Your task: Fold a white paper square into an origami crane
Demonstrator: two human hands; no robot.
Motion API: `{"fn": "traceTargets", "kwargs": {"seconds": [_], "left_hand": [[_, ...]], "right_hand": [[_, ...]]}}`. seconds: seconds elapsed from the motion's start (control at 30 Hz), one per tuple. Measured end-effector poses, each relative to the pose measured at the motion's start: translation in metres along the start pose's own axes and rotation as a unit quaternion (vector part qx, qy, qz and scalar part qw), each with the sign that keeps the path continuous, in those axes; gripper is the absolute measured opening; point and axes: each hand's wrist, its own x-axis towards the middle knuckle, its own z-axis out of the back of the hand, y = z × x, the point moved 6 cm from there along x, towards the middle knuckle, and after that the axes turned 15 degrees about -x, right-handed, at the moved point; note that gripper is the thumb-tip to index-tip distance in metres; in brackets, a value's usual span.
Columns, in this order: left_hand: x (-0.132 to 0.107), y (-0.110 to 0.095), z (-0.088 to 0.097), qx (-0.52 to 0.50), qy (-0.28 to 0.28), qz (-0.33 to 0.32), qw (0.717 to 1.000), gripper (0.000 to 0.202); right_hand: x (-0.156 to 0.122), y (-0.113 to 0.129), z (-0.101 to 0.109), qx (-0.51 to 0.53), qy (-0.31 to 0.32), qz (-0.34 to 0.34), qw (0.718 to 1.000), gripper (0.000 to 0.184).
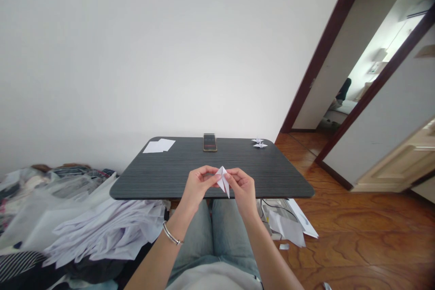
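Above the near edge of the dark table [183,163] I hold a small piece of folded white paper [223,178], diamond-shaped with a slit down its lower half. My left hand [202,182] pinches its left side between thumb and fingers. On the opposite side, my right hand [242,185] grips the paper the same way. The paper's top point rises between my fingertips, and its lower point hangs down. Parts of both side edges are hidden under my thumbs.
White paper sheets [159,146] lie at the table's back left, a phone [210,142] at the back middle. Two folded paper cranes [260,145] sit at the back right. Clothes and fabric [108,231] are heaped left of the table; loose papers [288,229] lie below right.
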Motion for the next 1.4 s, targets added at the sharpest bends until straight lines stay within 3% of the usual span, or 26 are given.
{"fn": "traceTargets", "kwargs": {"seconds": [0.23,0.33,0.73,1.03,1.4], "left_hand": [[-0.002,-0.006,-0.008,0.056,0.04,-0.007,0.998,0.024],[-0.002,-0.007,-0.01,0.075,0.05,-0.012,0.996,0.025],[-0.004,-0.01,-0.009,0.089,0.039,-0.011,0.995,0.018],[-0.004,-0.01,-0.007,0.121,0.049,-0.01,0.991,0.021],[-0.004,-0.011,-0.01,0.114,0.06,-0.015,0.992,0.019]], "right_hand": [[0.001,0.024,0.009,-0.178,-0.038,0.128,0.975,0.005],[0.0,0.033,0.008,-0.199,-0.031,0.155,0.967,0.005],[0.0,0.028,0.011,-0.138,-0.031,0.111,0.984,0.013],[-0.003,0.044,0.011,-0.175,-0.017,0.169,0.97,0.008],[-0.006,0.041,0.012,-0.155,-0.025,0.154,0.976,0.012]]}}
